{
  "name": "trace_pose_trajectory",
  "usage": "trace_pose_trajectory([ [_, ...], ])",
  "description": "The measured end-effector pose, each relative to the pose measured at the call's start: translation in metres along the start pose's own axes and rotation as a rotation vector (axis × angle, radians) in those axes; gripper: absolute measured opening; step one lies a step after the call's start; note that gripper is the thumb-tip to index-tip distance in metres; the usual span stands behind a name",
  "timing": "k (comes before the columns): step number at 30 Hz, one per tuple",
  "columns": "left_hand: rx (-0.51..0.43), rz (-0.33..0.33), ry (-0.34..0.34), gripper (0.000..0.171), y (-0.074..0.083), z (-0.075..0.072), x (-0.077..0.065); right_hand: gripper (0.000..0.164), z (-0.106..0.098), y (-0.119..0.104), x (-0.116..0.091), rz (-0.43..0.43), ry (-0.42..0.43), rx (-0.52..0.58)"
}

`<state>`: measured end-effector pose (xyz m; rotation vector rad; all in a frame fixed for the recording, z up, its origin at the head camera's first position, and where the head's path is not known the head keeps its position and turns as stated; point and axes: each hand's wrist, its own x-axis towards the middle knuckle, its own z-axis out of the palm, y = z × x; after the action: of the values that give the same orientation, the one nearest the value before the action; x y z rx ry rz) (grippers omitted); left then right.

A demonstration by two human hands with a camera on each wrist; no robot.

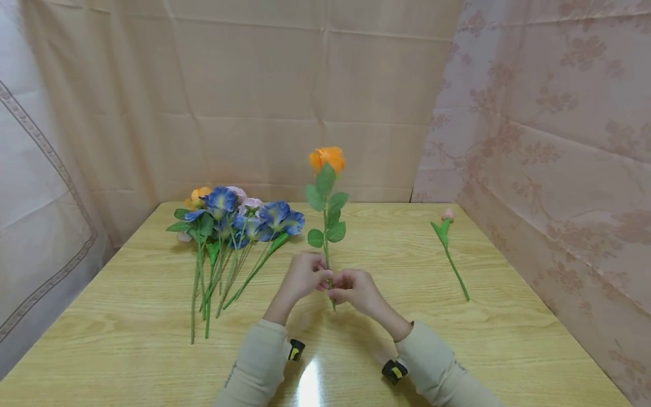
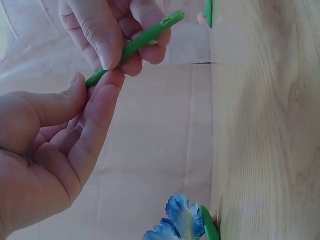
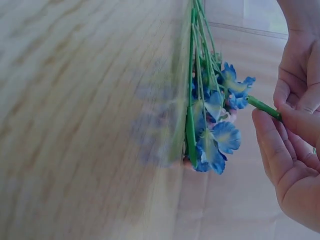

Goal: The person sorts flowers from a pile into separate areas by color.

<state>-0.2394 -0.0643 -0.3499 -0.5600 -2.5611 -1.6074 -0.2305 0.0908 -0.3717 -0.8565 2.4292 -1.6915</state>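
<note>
An orange artificial rose (image 1: pixel 328 160) with green leaves (image 1: pixel 325 181) stands nearly upright above the middle of the table. My left hand (image 1: pixel 307 276) pinches its green stem (image 2: pixel 150 36) between thumb and fingers. Just below, my right hand (image 1: pixel 357 291) pinches the same stem near its lower end. The two hands almost touch. In the left wrist view, the left hand (image 2: pixel 55 135) and the right hand (image 2: pixel 112 30) meet at the stem. From the right wrist view, the stem's cut end (image 3: pixel 252 101) pokes out past the right hand (image 3: pixel 295 165).
Left on the wooden table (image 1: pixel 127 316) lies a pile of artificial flowers, with blue blooms (image 1: pixel 221 202), pink ones (image 1: pixel 251 204) and an orange one (image 1: pixel 197 198), stems towards me. A single pink tulip (image 1: pixel 448 215) lies at the right. Curtains (image 1: pixel 244 85) hang behind the table.
</note>
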Motion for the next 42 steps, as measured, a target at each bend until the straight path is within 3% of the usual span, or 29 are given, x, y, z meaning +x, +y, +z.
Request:
trace_pose_trajectory([
  [6,0.035,0.011,-0.009,0.015,0.0,0.003,0.001,0.005,-0.001,-0.024,-0.007,0.005,0.012,-0.022],
  [10,0.046,0.003,-0.027,0.015,0.002,0.005,0.001,0.005,-0.002,-0.026,-0.008,0.023,0.023,-0.063],
  [17,0.059,-0.021,-0.077,0.009,0.002,0.004,0.001,0.008,-0.013,0.006,-0.005,0.075,0.055,-0.088],
  [26,0.113,-0.013,-0.124,0.014,-0.002,-0.003,-0.003,0.006,-0.055,0.029,-0.012,0.315,0.172,-0.191],
  [33,0.124,-0.019,-0.151,0.015,-0.002,-0.005,-0.004,0.009,-0.086,0.039,-0.014,0.435,0.173,-0.263],
  [42,0.142,-0.006,-0.169,0.016,-0.007,-0.006,-0.003,0.012,-0.11,0.056,-0.02,0.512,0.18,-0.337],
])
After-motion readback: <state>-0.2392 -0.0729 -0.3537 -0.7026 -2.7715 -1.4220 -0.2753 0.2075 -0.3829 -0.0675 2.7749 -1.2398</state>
